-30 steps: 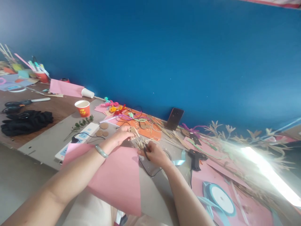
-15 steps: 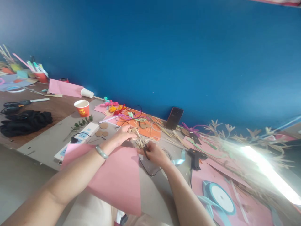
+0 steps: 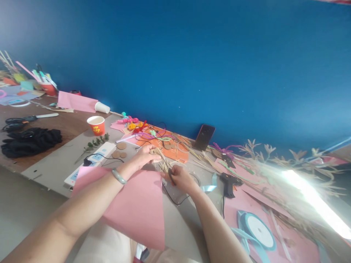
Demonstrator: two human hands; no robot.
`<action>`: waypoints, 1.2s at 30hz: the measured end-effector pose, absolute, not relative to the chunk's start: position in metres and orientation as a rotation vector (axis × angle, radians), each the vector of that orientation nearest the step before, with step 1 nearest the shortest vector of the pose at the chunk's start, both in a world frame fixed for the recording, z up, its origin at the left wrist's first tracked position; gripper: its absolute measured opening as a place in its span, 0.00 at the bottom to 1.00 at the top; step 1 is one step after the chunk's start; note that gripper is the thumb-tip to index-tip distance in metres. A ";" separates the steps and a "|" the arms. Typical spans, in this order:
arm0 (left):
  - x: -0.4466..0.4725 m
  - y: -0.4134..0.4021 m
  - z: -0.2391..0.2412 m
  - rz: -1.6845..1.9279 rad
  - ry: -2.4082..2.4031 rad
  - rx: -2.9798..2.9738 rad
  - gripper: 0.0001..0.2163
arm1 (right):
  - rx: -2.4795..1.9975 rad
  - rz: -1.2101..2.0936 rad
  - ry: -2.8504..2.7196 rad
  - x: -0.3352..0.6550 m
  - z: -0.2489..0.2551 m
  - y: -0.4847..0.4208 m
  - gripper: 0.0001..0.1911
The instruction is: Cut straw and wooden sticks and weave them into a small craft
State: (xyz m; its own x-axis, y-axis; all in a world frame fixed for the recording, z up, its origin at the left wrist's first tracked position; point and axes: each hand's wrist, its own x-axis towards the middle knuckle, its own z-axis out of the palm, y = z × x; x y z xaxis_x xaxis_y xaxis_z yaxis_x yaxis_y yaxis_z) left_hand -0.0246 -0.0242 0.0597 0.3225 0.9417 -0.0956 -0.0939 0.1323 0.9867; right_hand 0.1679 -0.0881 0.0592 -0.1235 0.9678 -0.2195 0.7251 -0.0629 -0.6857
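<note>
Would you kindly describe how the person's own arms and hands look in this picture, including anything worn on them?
Both forearms are bare as far as the view shows, with no sleeves visible. The left hand wears no glove; on its wrist sits a smooth, rounded pale grey-green bangle. The right hand is bare too, with no bracelet or watch visible. Rings and nails are too small to make out.

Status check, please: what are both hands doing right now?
Left hand grips pale dried straw bundle. Right hand holds small black scissors against it. Black cord underneath.
</note>
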 end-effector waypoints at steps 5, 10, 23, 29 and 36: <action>-0.024 -0.024 0.059 0.949 0.974 1.183 0.16 | -1.821 0.994 -1.881 0.167 0.062 -0.088 0.18; -0.024 -0.024 0.060 0.940 1.005 1.189 0.16 | -1.857 0.973 -1.901 0.166 0.062 -0.088 0.18; -0.020 -0.029 0.060 0.796 1.030 1.228 0.16 | -1.989 0.854 -1.967 0.160 0.067 -0.091 0.21; -0.020 -0.025 0.053 0.769 1.048 1.243 0.16 | -2.079 0.778 -1.960 0.157 0.074 -0.094 0.20; -0.021 -0.025 0.051 0.767 1.029 1.223 0.16 | -2.061 0.781 -1.937 0.159 0.071 -0.092 0.19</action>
State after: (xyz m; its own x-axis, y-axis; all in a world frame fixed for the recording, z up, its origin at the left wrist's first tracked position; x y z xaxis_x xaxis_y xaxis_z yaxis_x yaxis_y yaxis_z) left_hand -0.0208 -0.0249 0.0512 0.3709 0.9045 -0.2105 0.0567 0.2042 0.9773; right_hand 0.1591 -0.0916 0.0710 -0.0026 0.9722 -0.2340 0.8625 -0.1162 -0.4925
